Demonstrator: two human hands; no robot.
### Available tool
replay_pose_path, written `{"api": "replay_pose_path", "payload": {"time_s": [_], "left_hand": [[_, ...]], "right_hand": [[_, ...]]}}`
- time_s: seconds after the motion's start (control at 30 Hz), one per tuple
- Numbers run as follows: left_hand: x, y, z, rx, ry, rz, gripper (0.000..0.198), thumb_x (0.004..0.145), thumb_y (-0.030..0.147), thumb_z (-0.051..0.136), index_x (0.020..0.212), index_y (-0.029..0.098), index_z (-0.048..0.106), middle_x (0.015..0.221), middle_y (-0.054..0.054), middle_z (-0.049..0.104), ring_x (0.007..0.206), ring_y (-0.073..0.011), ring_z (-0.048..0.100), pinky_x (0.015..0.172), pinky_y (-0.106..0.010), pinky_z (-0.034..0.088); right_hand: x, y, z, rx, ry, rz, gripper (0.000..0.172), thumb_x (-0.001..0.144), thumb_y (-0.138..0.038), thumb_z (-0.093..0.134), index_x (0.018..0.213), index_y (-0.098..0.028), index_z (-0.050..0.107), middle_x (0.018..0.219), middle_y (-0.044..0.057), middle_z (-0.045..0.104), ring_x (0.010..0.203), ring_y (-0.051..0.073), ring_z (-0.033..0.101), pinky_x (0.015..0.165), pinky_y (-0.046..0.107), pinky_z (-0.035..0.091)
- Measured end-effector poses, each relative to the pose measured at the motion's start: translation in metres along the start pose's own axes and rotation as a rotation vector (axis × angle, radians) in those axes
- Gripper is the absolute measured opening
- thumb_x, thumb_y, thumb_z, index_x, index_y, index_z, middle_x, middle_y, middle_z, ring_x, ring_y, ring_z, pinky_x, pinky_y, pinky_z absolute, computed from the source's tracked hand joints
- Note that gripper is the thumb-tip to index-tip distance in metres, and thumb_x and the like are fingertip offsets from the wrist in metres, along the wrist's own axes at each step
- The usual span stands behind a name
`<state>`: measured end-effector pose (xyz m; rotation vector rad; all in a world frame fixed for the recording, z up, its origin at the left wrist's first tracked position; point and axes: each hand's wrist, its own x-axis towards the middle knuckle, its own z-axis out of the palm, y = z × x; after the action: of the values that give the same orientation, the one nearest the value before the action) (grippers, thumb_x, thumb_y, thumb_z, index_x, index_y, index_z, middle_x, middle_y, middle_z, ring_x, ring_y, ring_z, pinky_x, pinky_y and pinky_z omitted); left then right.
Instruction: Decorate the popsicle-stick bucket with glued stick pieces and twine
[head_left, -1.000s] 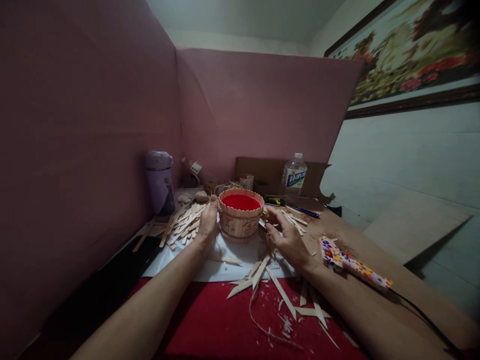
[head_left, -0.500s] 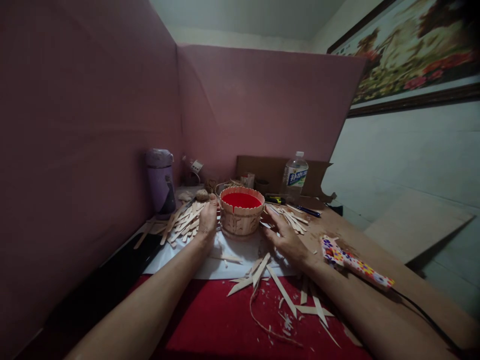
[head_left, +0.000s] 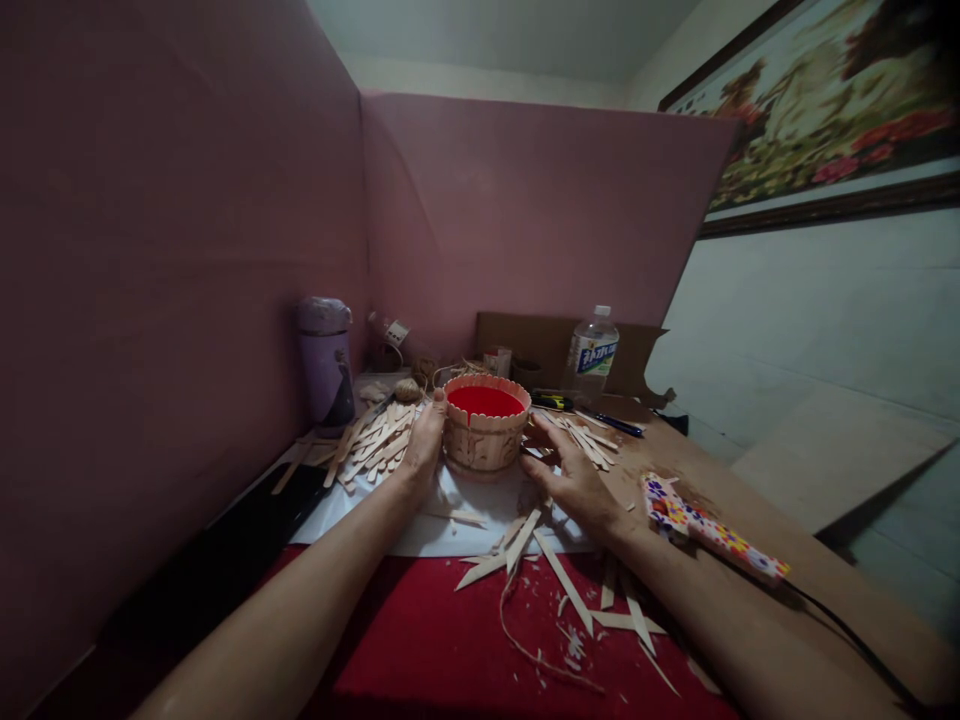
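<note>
A round wooden basket [head_left: 484, 447] with a scalloped rim and a bright red inside stands upright on white sheeting [head_left: 352, 525]. Carved-looking shapes and a cord band run around its outer wall. My left hand [head_left: 426, 445] lies along the basket's left side, thumb upward near the rim; its other fingers are mostly hidden. On the opposite side, my right hand [head_left: 574, 485] has its fingertips at the wall, with thumb and forefinger apart. Flat wooden sticks [head_left: 379, 445] are piled beyond my left wrist, and more sticks [head_left: 589, 440] lie behind my right hand.
A flowered glue gun [head_left: 712, 530] with a black cord lies right of my right forearm. Cut stick pieces [head_left: 566, 580], twine [head_left: 517, 640] and shavings litter the red cloth [head_left: 420, 640]. Behind stand a purple flask [head_left: 326, 365], a plastic bottle [head_left: 592, 355] and a yellow-black cutter [head_left: 553, 402].
My left hand has moved right, closing the small gap to the basket. My right hand stays almost in place at the other side. The view has shifted slightly.
</note>
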<state>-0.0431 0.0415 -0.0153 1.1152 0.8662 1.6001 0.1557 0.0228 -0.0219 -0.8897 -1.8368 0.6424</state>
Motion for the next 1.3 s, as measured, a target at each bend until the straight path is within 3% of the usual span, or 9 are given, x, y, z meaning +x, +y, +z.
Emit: {"api": "replay_pose_path", "payload": {"time_s": [0.17,0.27,0.43,0.63,0.87,1.13,1.3], "left_hand": [[-0.006,0.009,0.0,-0.002,-0.151,0.019,0.052,0.071,0.056,0.061,0.108,0.019,0.06,0.111,-0.01,0.066,0.105,-0.0261,0.057,0.086,-0.035,0.045],[-0.01,0.015,-0.001,0.019,-0.222,-0.014,0.054,0.065,0.046,0.071,0.11,0.019,0.059,0.109,-0.01,0.066,0.1,-0.0259,0.059,0.081,-0.033,0.046],[-0.016,0.024,0.007,0.079,-0.098,-0.086,0.057,0.06,0.05,0.073,0.106,0.02,0.058,0.102,-0.008,0.066,0.092,-0.0243,0.061,0.067,-0.028,0.047],[-0.022,0.035,0.017,0.17,0.088,-0.137,0.051,0.059,0.061,0.067,0.089,0.02,0.06,0.089,-0.004,0.064,0.077,-0.0189,0.06,0.054,-0.023,0.042],[-0.018,0.034,0.011,0.163,-0.034,-0.111,0.044,0.068,0.052,0.061,0.101,0.023,0.063,0.106,-0.006,0.066,0.093,-0.0243,0.059,0.063,-0.028,0.043],[-0.021,0.04,0.014,0.196,0.071,-0.197,0.054,0.065,0.055,0.064,0.11,0.026,0.06,0.115,-0.007,0.063,0.099,-0.0279,0.057,0.057,-0.026,0.039],[-0.02,0.039,0.014,0.17,0.041,-0.126,0.05,0.063,0.055,0.067,0.1,0.023,0.066,0.109,-0.008,0.066,0.095,-0.0274,0.059,0.064,-0.029,0.044]], "right_hand": [[0.0,0.0,0.001,0.071,-0.031,0.008,0.059,0.08,-0.029,0.058,0.135,-0.018,0.04,0.128,0.013,0.055,0.113,0.024,0.055,0.094,0.041,0.047],[0.0,0.0,0.0,0.103,-0.058,0.008,0.059,0.08,-0.03,0.059,0.135,-0.019,0.04,0.13,0.012,0.053,0.114,0.024,0.055,0.091,0.038,0.049],[0.002,0.004,-0.003,0.046,0.007,-0.008,0.061,0.081,-0.036,0.058,0.136,-0.019,0.04,0.125,0.012,0.056,0.105,0.025,0.058,0.081,0.037,0.053],[0.003,0.008,-0.003,0.0,0.055,-0.041,0.062,0.081,-0.044,0.056,0.136,-0.018,0.042,0.128,0.014,0.053,0.109,0.027,0.055,0.088,0.041,0.049],[0.003,0.008,-0.005,0.084,0.066,-0.02,0.068,0.081,-0.055,0.053,0.137,-0.02,0.04,0.138,0.012,0.046,0.126,0.029,0.042,0.103,0.046,0.036],[0.001,0.004,-0.005,0.214,0.044,0.052,0.072,0.079,-0.063,0.051,0.138,-0.022,0.04,0.138,0.011,0.046,0.123,0.03,0.046,0.097,0.046,0.042],[0.002,0.002,-0.007,0.232,0.033,0.065,0.072,0.079,-0.063,0.05,0.137,-0.022,0.041,0.138,0.011,0.046,0.123,0.031,0.045,0.098,0.048,0.04]]}}
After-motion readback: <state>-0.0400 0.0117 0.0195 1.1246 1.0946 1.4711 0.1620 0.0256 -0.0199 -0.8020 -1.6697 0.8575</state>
